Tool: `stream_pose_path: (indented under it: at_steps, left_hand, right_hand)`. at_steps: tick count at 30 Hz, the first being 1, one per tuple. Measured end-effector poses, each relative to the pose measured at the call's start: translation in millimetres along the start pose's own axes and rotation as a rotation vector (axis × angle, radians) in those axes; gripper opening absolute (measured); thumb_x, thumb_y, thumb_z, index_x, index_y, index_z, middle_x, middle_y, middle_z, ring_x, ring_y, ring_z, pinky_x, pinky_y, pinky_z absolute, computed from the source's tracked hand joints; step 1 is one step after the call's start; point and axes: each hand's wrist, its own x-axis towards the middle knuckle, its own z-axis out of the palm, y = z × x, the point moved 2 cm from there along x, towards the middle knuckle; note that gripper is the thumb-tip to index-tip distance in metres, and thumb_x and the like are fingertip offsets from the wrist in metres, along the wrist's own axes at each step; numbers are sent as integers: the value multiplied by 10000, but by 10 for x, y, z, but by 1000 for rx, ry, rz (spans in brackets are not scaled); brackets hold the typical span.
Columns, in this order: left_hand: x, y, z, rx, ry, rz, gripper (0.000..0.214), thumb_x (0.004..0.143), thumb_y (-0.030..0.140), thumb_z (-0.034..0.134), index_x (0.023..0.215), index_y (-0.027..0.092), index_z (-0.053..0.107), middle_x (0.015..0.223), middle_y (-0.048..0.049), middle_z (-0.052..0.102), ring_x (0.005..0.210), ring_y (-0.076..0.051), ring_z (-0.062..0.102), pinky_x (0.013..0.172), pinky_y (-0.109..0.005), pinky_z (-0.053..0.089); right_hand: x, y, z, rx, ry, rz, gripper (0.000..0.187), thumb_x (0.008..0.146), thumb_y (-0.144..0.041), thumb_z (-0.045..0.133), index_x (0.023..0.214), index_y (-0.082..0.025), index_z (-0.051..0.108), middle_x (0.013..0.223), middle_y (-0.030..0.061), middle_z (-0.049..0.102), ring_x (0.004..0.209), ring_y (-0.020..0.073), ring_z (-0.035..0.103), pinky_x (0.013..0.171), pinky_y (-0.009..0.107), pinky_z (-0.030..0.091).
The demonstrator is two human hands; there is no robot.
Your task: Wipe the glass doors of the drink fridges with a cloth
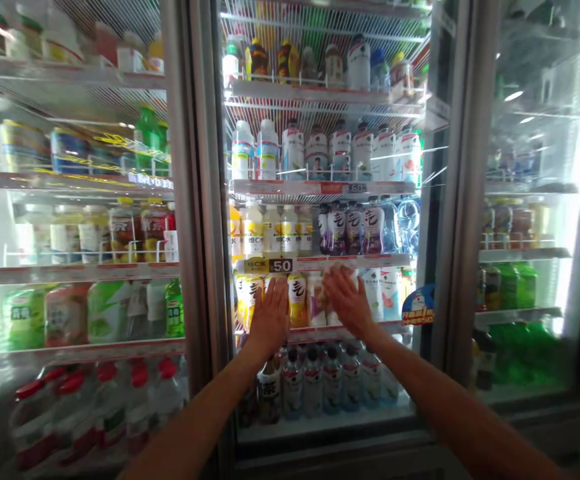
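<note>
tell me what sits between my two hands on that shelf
In the head view, a yellow-labelled bottle and a pale pink bottle stand between the left hand and the right hand.

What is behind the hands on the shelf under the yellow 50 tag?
Upright plastic bottles: a yellow-labelled bottle shows between left hand and right hand, white-labelled bottles further right. Those under the palms are hidden.

The left forearm and the right forearm, in the lower part of the frame, are 2 long, slim shapes, uncovered along all the visible length. The left hand and the right hand are bare; the right fingertips look blurred.
</note>
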Motion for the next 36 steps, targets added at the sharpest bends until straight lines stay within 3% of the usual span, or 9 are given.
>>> stream_pose_path:
  at_steps: [2,4,9,11,16,23,29,31,36]
  left_hand:
    - [6,35,35,-5,5,-4,566,787,176,435,1337,64,369,1438,-145,338,1361,-285,237,1116,-494,170]
    - [-27,88,80,-17,-2,2,582,775,173,436,1342,66,361,1449,-140,319,1367,-276,222,1119,-495,165]
    - [-110,255,187,-64,-31,69,586,768,179,444,1345,105,370,1448,-122,328,1378,-268,187,1111,-488,199]
    - [-81,318,205,-79,-13,62,582,762,161,448,1338,105,385,1450,-117,326,1383,-289,156,1109,-493,202]
    - [-50,430,232,-107,-2,87,611,773,171,453,1370,107,339,1456,-114,316,1393,-267,123,1124,-473,172]
    - [-76,471,304,-104,12,126,571,773,183,461,1337,121,395,1449,-96,334,1377,-264,193,1123,-465,166]
    - [135,593,262,-108,50,106,550,790,187,446,1334,118,396,1450,-110,328,1379,-273,182,1116,-481,170]
    - [78,583,266,-102,43,103,570,786,194,450,1347,127,378,1460,-103,311,1385,-267,162,1118,-480,166]
    - [-181,450,309,-80,30,138,611,754,177,464,1357,151,367,1424,-87,382,1379,-242,193,1126,-445,161]
  right_hand:
    - [73,154,-30,-32,98,218,493,834,-167,421,1325,-211,422,1435,114,351,1341,250,270,1066,490,176]
    - [-72,184,-13,-45,111,284,506,838,-169,406,1343,-200,398,1439,123,339,1349,251,254,1061,481,190]
    - [-681,58,53,-49,-55,15,501,815,-104,404,1286,-266,461,1381,72,440,1319,224,317,1079,465,164]
    - [-529,240,-14,-67,-42,79,489,823,-120,401,1288,-259,458,1399,79,416,1317,229,319,1073,477,174]
    - [-23,1047,-230,-126,128,494,456,870,-213,351,1319,-186,423,1422,136,358,1314,273,311,1012,527,264]
    - [-1239,1201,-140,-175,-65,548,427,900,-250,326,1311,-175,413,1401,163,372,1294,304,339,947,523,373]
    - [-401,1809,-360,-139,74,639,460,907,-301,312,1335,-151,390,1407,166,354,1275,306,357,951,504,386]
    - [-448,1780,-362,-130,103,666,467,901,-299,307,1337,-148,378,1395,164,368,1262,312,369,930,508,408]
    - [-1325,1170,-103,-111,109,651,493,886,-260,328,1371,-172,324,1345,184,409,1248,322,390,899,510,430]
